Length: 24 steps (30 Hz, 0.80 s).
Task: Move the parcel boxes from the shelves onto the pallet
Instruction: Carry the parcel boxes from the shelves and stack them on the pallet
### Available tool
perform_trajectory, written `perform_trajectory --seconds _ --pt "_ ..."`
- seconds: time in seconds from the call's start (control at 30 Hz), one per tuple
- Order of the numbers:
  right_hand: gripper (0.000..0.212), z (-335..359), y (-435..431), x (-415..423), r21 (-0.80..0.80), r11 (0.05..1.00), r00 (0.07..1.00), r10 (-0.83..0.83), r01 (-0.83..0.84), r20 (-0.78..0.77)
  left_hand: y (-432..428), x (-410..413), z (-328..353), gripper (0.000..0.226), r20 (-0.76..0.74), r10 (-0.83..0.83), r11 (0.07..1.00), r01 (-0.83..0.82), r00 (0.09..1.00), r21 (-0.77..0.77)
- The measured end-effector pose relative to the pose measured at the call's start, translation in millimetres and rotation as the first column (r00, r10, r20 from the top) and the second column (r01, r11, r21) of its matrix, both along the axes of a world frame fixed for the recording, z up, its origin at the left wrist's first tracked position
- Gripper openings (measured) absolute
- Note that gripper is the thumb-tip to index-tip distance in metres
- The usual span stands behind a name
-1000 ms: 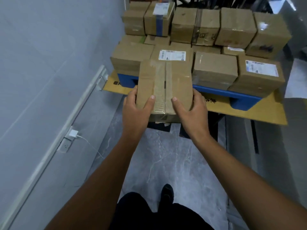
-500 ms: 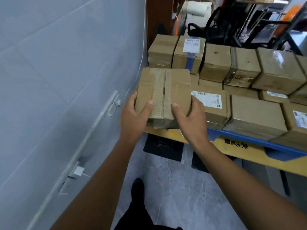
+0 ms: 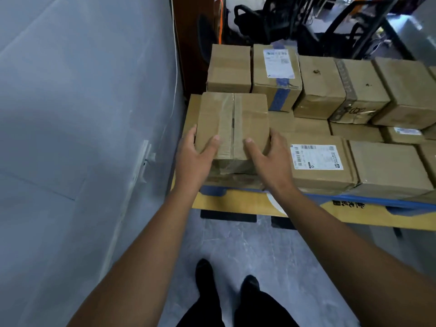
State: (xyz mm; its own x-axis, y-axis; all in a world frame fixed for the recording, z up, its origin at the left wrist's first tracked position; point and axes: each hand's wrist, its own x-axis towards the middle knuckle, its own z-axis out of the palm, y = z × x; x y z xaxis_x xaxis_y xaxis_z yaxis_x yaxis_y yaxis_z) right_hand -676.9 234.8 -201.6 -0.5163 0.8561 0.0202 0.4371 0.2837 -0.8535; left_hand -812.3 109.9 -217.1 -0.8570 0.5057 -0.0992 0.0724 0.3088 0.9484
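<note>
A brown taped parcel box (image 3: 232,123) is over the front-left corner of the pallet, on or just above another box below it. My left hand (image 3: 195,159) grips its left side with the thumb on top. My right hand (image 3: 269,159) grips its right side the same way. The blue pallet (image 3: 354,199) lies on a yellow cardboard sheet (image 3: 236,204) and carries several stacked brown boxes. To the right of the held box is a box with a white label (image 3: 316,159). Behind it is a box with blue tape (image 3: 276,74).
A grey wall (image 3: 82,114) with a cable duct runs close along the left. Dark chairs and a metal frame (image 3: 306,27) crowd the space behind the pallet. Grey floor (image 3: 247,251) lies between my feet and the pallet.
I have stepped closer to the pallet. The box in both hands has moved forward and down over the front-left corner stack.
</note>
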Motion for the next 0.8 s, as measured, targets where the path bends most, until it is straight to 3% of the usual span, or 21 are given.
perform_trajectory --seconds 0.47,0.6,0.7,0.8 --pt "0.078 -3.1 6.5 2.4 -0.080 0.996 0.999 0.032 -0.032 0.003 4.9 -0.1 2.9 0.080 0.027 -0.020 1.000 0.020 0.999 0.017" --pt "0.077 7.1 3.9 24.7 -0.135 0.991 0.998 -0.010 0.002 -0.063 -0.7 17.2 21.6 0.075 -0.146 0.120 0.989 -0.106 0.982 0.102" --pt "0.071 14.5 -3.4 54.1 -0.114 0.991 0.990 -0.083 0.070 -0.112 4.0 33.6 40.5 0.062 -0.350 0.100 0.982 -0.036 0.932 0.185" --pt "0.072 22.4 -8.9 91.0 -0.082 0.990 0.986 -0.124 0.116 -0.109 18.1 58.4 56.0 0.062 -0.508 -0.028 0.988 0.101 0.861 0.116"
